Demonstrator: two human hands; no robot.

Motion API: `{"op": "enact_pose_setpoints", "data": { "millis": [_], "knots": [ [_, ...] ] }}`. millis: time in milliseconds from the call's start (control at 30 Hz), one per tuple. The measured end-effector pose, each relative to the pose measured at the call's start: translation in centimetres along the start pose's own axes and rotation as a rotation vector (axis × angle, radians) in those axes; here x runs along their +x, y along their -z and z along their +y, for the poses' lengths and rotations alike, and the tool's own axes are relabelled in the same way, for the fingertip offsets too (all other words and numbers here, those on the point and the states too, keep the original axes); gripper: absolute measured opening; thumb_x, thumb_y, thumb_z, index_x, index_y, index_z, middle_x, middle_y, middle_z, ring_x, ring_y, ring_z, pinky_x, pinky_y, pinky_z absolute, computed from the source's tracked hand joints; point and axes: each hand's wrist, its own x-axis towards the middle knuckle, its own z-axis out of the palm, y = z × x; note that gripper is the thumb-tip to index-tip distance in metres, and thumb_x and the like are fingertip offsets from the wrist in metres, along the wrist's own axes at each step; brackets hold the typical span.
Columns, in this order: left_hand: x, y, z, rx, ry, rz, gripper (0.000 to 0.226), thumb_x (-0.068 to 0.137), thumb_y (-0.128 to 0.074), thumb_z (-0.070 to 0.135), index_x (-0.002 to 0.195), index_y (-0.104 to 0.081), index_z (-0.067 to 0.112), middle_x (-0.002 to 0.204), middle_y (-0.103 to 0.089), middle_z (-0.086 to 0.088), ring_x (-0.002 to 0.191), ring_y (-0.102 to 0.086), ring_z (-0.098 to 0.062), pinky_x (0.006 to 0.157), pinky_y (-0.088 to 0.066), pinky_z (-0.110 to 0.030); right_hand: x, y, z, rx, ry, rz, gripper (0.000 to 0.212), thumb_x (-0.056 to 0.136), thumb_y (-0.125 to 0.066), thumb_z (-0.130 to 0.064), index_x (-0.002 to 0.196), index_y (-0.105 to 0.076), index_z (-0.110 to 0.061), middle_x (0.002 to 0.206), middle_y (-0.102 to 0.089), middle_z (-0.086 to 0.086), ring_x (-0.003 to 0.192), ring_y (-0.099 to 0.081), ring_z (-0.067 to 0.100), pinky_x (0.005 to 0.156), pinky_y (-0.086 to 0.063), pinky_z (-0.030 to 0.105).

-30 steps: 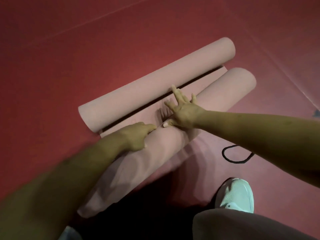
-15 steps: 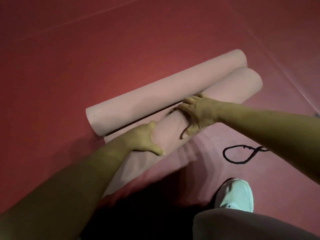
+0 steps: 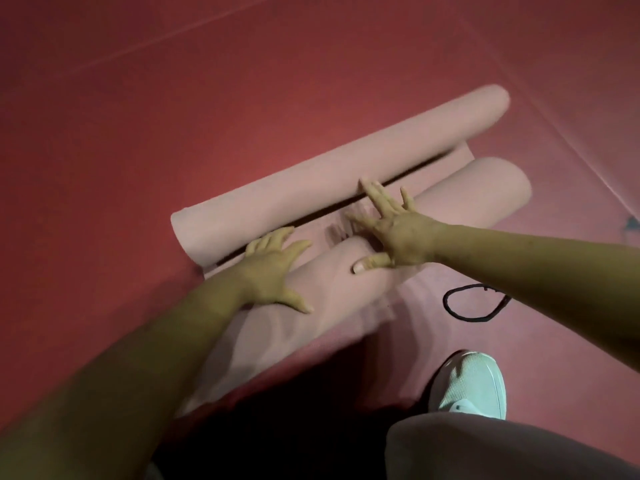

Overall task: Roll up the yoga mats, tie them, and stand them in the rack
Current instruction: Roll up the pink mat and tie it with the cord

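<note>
A pink yoga mat lies on the red floor, rolled from both ends into two rolls. The far roll (image 3: 329, 174) runs from lower left to upper right. The near roll (image 3: 467, 192) lies beside it, with a thin strip of flat mat and a dark gap between them. My left hand (image 3: 273, 271) presses flat on the near roll, fingers straight and reaching toward the gap. My right hand (image 3: 391, 230) also presses on the near roll, fingers spread and pointing at the far roll. A black loop of cord (image 3: 474, 303) lies on the floor to the right.
The red floor (image 3: 138, 116) stretches around the mat, with a seam line at the far right. My pale sneaker (image 3: 471, 386) stands at the lower right, and my trouser leg (image 3: 485, 452) fills the bottom right corner.
Both hands went from curled over the near roll to flat with straight fingers. The far roll has shifted away, and the gap between the rolls is wider again.
</note>
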Motion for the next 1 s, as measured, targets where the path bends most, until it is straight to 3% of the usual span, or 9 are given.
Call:
{"op": "enact_pose_setpoints", "data": {
  "millis": [67,167,233,300,433,500,667,867,1000],
  "knots": [
    [0.2,0.8,-0.9,-0.052,0.057,0.076,0.111,0.062,-0.080,0.064,0.153,-0.021,0.039,0.161,-0.004,-0.006,0.148,-0.007,-0.024,0.118,-0.012,-0.044,0.6,-0.1,-0.5,0.069,-0.089,0.055,0.101,0.079,-0.038,-0.083,0.158,-0.014,-0.024,0.160,0.023,0.024,0.151,0.017,0.036,0.117,0.005,0.065],
    [1.0,1.7,-2.2,-0.018,0.141,0.112,0.101,0.074,-0.076,0.054,0.154,-0.015,0.041,0.164,0.000,-0.008,0.150,-0.003,-0.026,0.119,-0.008,-0.044,1.9,0.5,-1.5,0.050,-0.095,0.143,0.091,0.081,-0.026,-0.083,0.147,-0.034,-0.020,0.155,-0.019,0.025,0.144,-0.024,0.041,0.117,-0.010,0.063],
    [1.5,1.6,-2.2,-0.014,0.164,0.088,0.096,0.082,-0.072,0.048,0.155,-0.011,0.040,0.165,0.008,-0.009,0.151,0.007,-0.024,0.121,-0.001,-0.044,2.0,0.5,-1.4,-0.079,0.023,0.101,0.111,0.063,-0.018,-0.095,0.143,-0.035,-0.020,0.135,-0.039,0.017,0.127,-0.043,0.038,0.113,-0.021,0.060],
    [1.6,1.7,-2.2,-0.039,0.182,0.075,0.091,0.086,-0.071,0.040,0.155,-0.010,0.039,0.165,0.009,-0.008,0.151,0.009,-0.023,0.122,0.000,-0.045,1.9,0.3,-1.0,-0.248,0.103,0.037,0.130,0.045,-0.024,-0.101,0.148,-0.027,-0.021,0.135,-0.041,0.015,0.125,-0.044,0.034,0.110,-0.023,0.059],
    [1.3,2.4,-0.5,-0.138,0.059,0.087,0.078,0.089,-0.062,0.018,0.153,-0.023,0.038,0.140,-0.041,-0.008,0.132,-0.043,-0.026,0.109,-0.035,-0.034,3.8,2.3,-1.1,-0.191,0.088,-0.079,0.124,0.050,-0.066,-0.089,0.149,-0.025,-0.027,0.153,-0.031,0.015,0.139,-0.035,0.036,0.113,-0.023,0.058],
    [1.3,2.4,0.7,-0.184,0.088,0.022,0.086,0.085,-0.066,0.035,0.155,-0.015,0.039,0.137,-0.040,-0.009,0.128,-0.045,-0.027,0.102,-0.036,-0.027,4.8,3.6,-1.0,-0.132,0.071,-0.130,0.119,0.054,-0.072,-0.083,0.150,-0.028,-0.028,0.157,-0.022,0.018,0.146,-0.024,0.037,0.116,-0.018,0.059],
    [1.7,0.3,1.1,-0.077,0.171,0.052,0.142,0.049,-0.080,0.072,0.153,0.008,0.033,0.138,-0.037,-0.017,0.127,-0.044,-0.036,0.102,-0.043,-0.049,5.5,3.8,-0.3,-0.043,0.063,-0.043,0.118,0.059,-0.063,-0.086,0.154,-0.025,-0.028,0.160,0.023,0.023,0.150,0.020,0.035,0.116,0.005,0.067],
    [3.6,1.7,-2.8,-0.485,0.062,-0.118,0.138,0.042,-0.093,0.058,0.153,-0.015,0.034,0.139,-0.047,0.018,0.121,-0.051,-0.002,0.104,-0.042,-0.025,4.1,2.7,-0.4,-0.164,0.127,0.030,0.133,0.048,-0.038,-0.100,0.153,-0.025,-0.019,0.152,-0.031,0.015,0.142,-0.029,0.036,0.119,-0.012,0.058],
    [1.3,-2.3,-1.4,-0.563,0.001,-0.337,0.133,0.047,-0.092,0.057,0.153,-0.014,0.041,0.146,-0.042,0.019,0.128,-0.048,-0.004,0.109,-0.041,-0.031,2.8,-0.1,-1.3,-0.236,0.239,-0.117,0.121,0.053,-0.064,-0.088,0.149,-0.031,-0.021,0.152,-0.035,0.008,0.143,-0.028,0.031,0.116,-0.015,0.060]
  ]
}}
